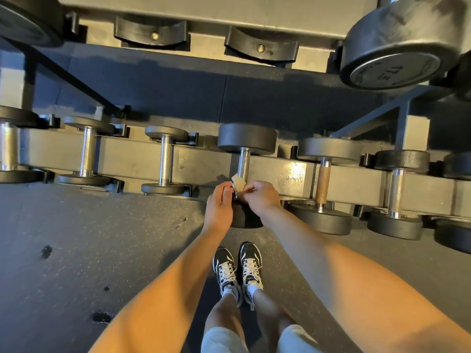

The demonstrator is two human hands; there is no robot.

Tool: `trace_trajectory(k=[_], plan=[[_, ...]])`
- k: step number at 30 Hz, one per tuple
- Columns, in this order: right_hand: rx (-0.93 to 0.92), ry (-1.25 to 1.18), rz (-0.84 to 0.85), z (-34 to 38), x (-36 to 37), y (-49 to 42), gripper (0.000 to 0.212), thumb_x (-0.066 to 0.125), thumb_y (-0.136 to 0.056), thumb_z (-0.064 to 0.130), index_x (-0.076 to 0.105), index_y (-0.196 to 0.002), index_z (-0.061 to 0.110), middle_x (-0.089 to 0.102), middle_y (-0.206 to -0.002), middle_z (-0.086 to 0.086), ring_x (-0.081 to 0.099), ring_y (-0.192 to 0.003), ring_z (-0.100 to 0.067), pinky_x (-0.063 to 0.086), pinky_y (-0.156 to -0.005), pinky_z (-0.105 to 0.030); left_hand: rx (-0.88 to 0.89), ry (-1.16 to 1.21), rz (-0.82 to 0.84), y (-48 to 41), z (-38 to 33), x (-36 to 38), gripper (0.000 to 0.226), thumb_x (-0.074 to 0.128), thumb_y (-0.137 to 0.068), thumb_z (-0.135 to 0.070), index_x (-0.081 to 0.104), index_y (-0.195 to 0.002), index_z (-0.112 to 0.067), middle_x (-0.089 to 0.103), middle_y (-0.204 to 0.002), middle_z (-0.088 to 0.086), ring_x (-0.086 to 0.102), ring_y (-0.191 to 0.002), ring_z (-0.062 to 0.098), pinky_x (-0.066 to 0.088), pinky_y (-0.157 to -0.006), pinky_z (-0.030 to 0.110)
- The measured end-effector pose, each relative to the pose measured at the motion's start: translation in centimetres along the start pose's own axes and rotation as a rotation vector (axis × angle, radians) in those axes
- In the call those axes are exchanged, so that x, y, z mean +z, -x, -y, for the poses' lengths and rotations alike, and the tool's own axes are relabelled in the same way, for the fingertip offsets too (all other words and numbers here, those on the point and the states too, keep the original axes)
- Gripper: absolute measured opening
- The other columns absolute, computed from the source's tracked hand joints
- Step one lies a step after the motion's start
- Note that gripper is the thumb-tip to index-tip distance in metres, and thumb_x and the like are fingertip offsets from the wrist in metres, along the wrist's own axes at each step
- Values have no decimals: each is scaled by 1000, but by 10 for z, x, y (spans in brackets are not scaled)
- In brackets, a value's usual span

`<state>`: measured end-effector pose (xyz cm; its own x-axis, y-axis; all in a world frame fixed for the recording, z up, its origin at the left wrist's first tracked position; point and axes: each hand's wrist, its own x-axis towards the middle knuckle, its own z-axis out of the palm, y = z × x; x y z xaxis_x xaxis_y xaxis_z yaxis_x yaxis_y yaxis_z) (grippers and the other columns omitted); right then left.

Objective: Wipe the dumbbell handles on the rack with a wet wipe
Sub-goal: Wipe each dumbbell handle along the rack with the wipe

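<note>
A black dumbbell with a knurled steel handle (244,163) lies across the lower rack rail (288,174) at the middle. A pale wet wipe (238,181) is wrapped against the near end of that handle. My right hand (262,196) pinches the wipe against the handle. My left hand (220,203) rests on the dumbbell's near head (246,217), its fingertips touching the wipe's left edge. The near end of the handle is hidden by both hands.
More dumbbells line the lower rail: steel-handled ones (165,161) to the left, a rust-coloured handle (322,184) and another (396,192) to the right. A large dumbbell (397,44) sits on the upper shelf with vacant cradles (151,31). My shoes (238,268) stand on speckled rubber floor.
</note>
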<state>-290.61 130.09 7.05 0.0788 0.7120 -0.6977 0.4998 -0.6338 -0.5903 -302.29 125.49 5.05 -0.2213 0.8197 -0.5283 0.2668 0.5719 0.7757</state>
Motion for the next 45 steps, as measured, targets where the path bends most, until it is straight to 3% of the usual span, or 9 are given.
trace_trajectory(k=[2, 6, 10, 18, 22, 26, 30, 39, 45], plan=[[-57, -82, 7, 7, 1, 24, 8, 66, -93, 13, 68, -94, 21, 68, -99, 4, 62, -91, -10, 43, -66, -19, -59, 65, 6, 16, -15, -7, 23, 37, -109, -32, 56, -122, -29, 62, -108, -10, 58, -97, 0, 44, -79, 20], [-147, -224, 82, 32, -7, 74, 9, 60, -100, 21, 65, -105, 26, 65, -113, 6, 60, -106, -9, 47, -81, -21, -97, 140, -55, 48, -42, -32, 30, 45, -105, -43, 55, -129, -27, 63, -114, -7, 62, -106, 12, 51, -97, 38], [-194, -252, 136, 61, -17, 120, 19, 47, -106, 27, 62, -116, 29, 62, -116, 8, 58, -106, -6, 49, -86, -25, -125, 257, -47, 76, -77, -58, 26, 48, -105, -43, 60, -122, -28, 68, -110, -4, 64, -105, 13, 51, -99, 39], [-288, -196, 96, 103, -30, 187, 17, 52, -102, 16, 56, -113, 28, 62, -109, 4, 58, -101, -12, 42, -73, -18, -34, 169, -121, 132, -134, -96, 23, 59, -101, -36, 68, -109, -17, 68, -93, 3, 62, -80, 11, 47, -66, 21], [-307, -243, 102, 119, -35, 215, 31, 63, -98, 17, 48, -122, 29, 59, -102, 1, 58, -88, -11, 44, -58, -13, -15, 237, -200, 160, -149, -117, 13, 58, -102, -31, 64, -91, -28, 67, -97, 8, 65, -90, 21, 55, -82, 32], [-421, -240, 155, 124, -27, 232, 25, 63, -97, 17, 60, -120, 25, 62, -116, -4, 61, -100, -14, 47, -77, -21, -52, 260, -243, 178, -153, -134, 21, 63, -97, -39, 64, -110, -22, 70, -105, 3, 67, -97, 17, 55, -87, 35], [-379, -244, 191, 135, -17, 248, 13, 62, -99, 29, 60, -112, 29, 62, -116, 5, 59, -107, -11, 49, -92, -28, -43, 246, -319, 192, -158, -152, 22, 65, -94, -30, 60, -112, -17, 68, -100, 2, 62, -86, 13, 44, -69, 25], [-341, -237, 27, 154, 20, 267, 8, 60, -99, 25, 62, -107, 24, 64, -103, 5, 60, -97, -14, 48, -83, -29, -25, 309, -333, 204, -156, -194, 28, 65, -96, -23, 53, -120, -15, 64, -105, 5, 59, -77, 7, 44, -54, 13], [-332, -371, -83, 164, 59, 290, 15, 51, -102, 21, 62, -112, 25, 65, -109, 1, 60, -98, -14, 52, -90, -34, -38, 350, -208, 201, -144, -227, 32, 64, -98, -29, 49, -124, -18, 64, -114, 5, 61, -91, 11, 43, -63, 19]])
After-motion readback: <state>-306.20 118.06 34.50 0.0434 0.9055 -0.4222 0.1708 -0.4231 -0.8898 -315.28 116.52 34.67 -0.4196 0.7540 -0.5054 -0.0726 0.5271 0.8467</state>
